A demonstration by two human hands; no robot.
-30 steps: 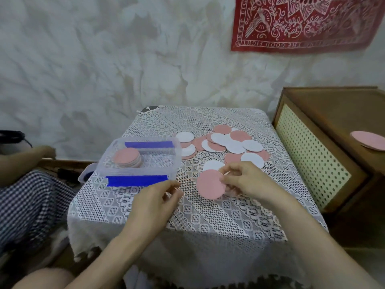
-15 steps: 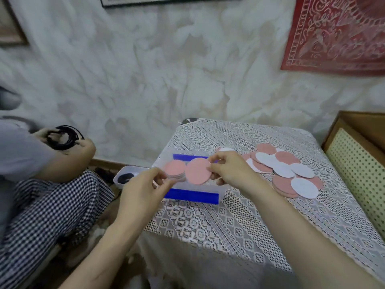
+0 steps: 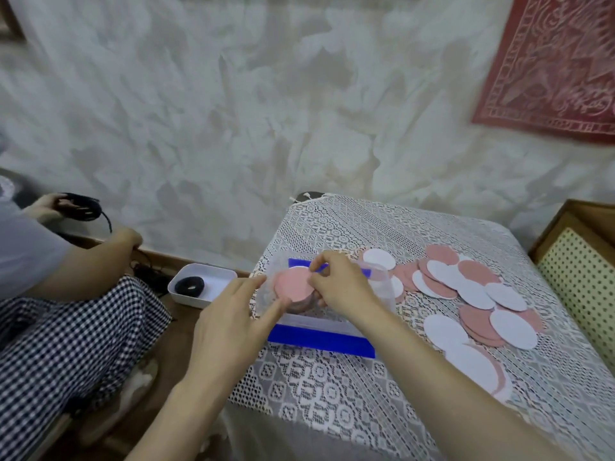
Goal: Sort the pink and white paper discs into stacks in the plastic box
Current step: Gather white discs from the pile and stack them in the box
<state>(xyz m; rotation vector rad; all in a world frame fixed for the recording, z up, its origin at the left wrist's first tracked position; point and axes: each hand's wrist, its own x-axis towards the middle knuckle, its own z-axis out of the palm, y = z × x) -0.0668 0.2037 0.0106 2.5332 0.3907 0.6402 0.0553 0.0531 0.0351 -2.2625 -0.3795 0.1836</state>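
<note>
**A:** Pink round paper disc [image 3: 293, 285], where is it exactly?

**B:** It is over the left part of the clear plastic box [image 3: 382, 284] with blue clips. It lies almost flat, just above the stack of pink discs [image 3: 301, 306] inside the box.

**A:** Please go from the left side.

**B:** On the floor at the left stands a small white plastic tray [image 3: 213, 277], and in it lies a black coiled ring [image 3: 190, 285]. Then comes the left hand [image 3: 233, 321]. Its fingers are straight and hold nothing, and the index fingertip [image 3: 274, 306] reaches the near left edge of the disc. Whether it touches the disc or the box wall, I cannot tell.

**A:** And the right hand?

**B:** The right hand [image 3: 339, 287] pinches the right edge of the disc between thumb and curled fingers. To the right of the box, loose pink and white paper discs [image 3: 466, 287] lie overlapping on the white lace tablecloth [image 3: 332, 394].
</note>
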